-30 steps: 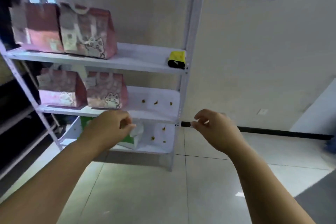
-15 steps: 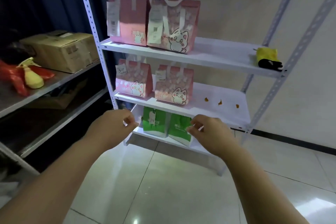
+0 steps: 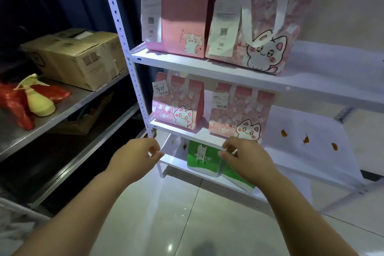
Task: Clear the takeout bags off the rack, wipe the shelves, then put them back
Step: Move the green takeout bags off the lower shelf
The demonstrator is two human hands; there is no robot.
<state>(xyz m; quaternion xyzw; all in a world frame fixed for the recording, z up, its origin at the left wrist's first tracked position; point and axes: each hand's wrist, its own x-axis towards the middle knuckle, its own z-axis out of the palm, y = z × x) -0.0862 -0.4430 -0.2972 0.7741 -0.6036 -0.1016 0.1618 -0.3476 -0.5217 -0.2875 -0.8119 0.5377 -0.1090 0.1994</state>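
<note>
You are at the very start: nothing is cleared yet. All six takeout bags sit on the rack (image 3: 124,48). Well above both grips are the two large pink bags (image 3: 182,16). Just above your grips, one shelf down, stand the two smaller pink cat bags (image 3: 178,100). Right behind your right grip (image 3: 243,156) are the two green bags (image 3: 202,160) on the low shelf (image 3: 176,161). No cloth is in either grip, and the shelves look unwiped. Orange crumbs (image 3: 305,139) lie on the bare end of the middle shelf, up and outward from your right grip, and a few more sit between the two grips at the back of the low shelf. So removing, wiping and restocking all remain.

Both forearms reach forward and slightly down, at about the same height, wrists level. Your left grip (image 3: 137,158) hangs in front of the rack's near post, fingers loosely curled toward the thumb with nothing in them. Your right grip is curled the same way in front of the green bags. It appears to hold nothing, though whether its fingertips touch the nearer green bag cannot be told.
</note>
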